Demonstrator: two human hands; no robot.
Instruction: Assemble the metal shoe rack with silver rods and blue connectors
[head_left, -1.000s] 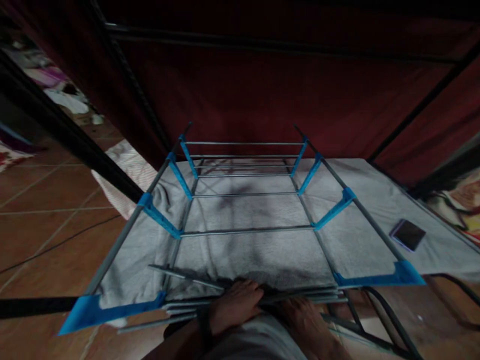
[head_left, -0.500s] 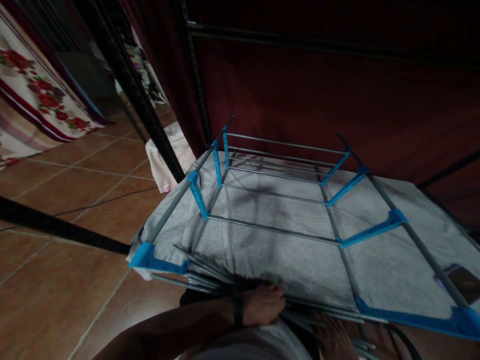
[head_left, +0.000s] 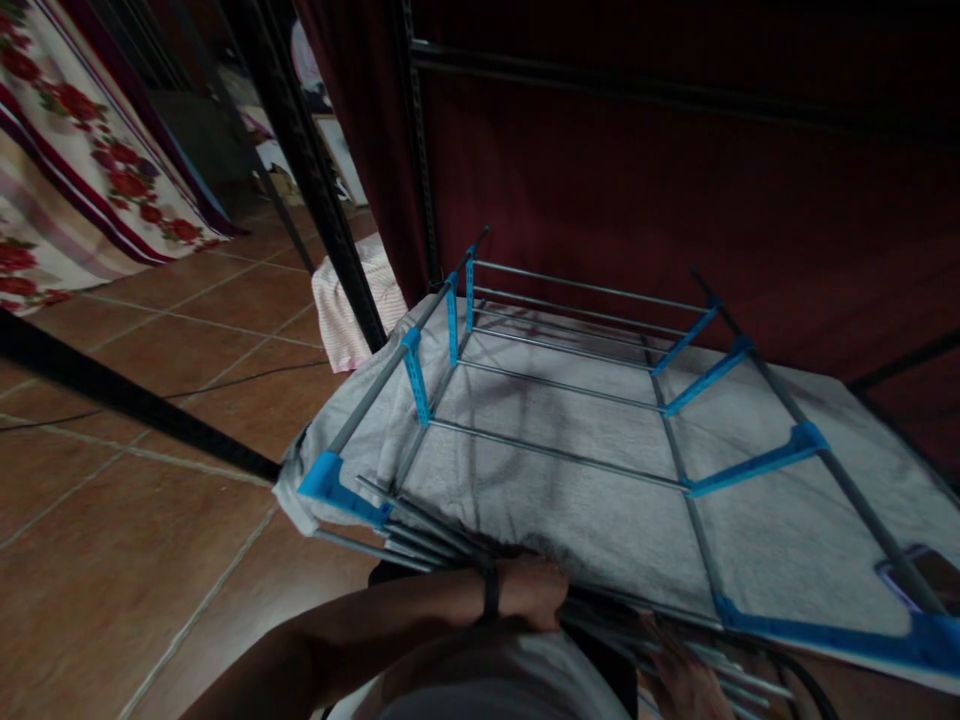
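Several loose grey metal tubes [head_left: 431,540] lie in a bundle across my lap. My left hand [head_left: 534,592], with a dark band at the wrist, is closed over the bundle near its middle. Further right and lower, my right hand [head_left: 686,675] is wrapped about the tubes, whose ends stick out past it; its fingers are dim and partly blurred. In front of me stands a rack frame of grey tubes with blue plastic brackets [head_left: 731,380], its rungs running across between two sides. The bracket [head_left: 334,485] at the near left sits close to the loose tube ends.
A grey cloth [head_left: 577,500] covers the surface under the rack. At the right lies a phone-like dark object [head_left: 926,575]. Black metal posts [head_left: 319,180] rise at the left, before a dark red curtain [head_left: 600,200]. A cable [head_left: 225,383] crosses the tiled floor.
The view has turned slightly, so the rack and floor sit further right. Both hands stay on the loose tubes, and more tube ends show beyond my right hand.
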